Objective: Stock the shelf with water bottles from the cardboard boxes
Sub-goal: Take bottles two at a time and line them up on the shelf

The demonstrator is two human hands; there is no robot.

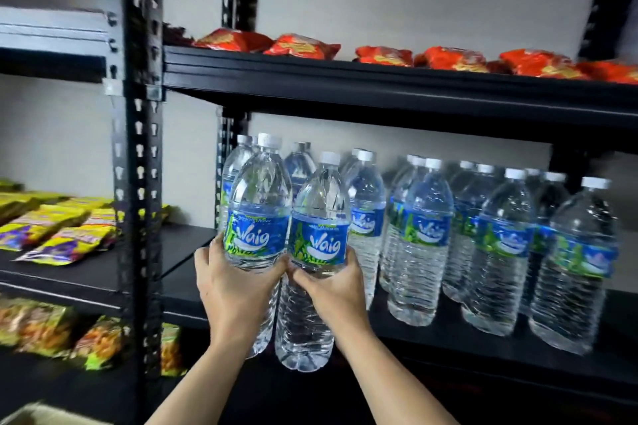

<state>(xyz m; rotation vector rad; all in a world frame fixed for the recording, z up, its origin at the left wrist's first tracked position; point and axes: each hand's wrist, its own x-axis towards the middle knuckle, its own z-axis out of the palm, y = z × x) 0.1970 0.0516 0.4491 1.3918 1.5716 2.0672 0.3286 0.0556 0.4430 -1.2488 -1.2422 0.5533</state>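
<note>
Head view: mid-frame, the left hand (238,286) grips one water bottle (259,214) below its label, and the right hand (333,290) grips a second bottle (319,238) likewise. Both are upright, side by side, raised before the shelf (448,335), likely bound for the gap left of the stocked row (500,238).

Black metal shelf (186,248): upright bottles (424,245) stand in rows on its right part, red packs (445,59) lie on the board above (345,79), and yellow packs (58,235) lie flat on the left unit (86,274).
</note>
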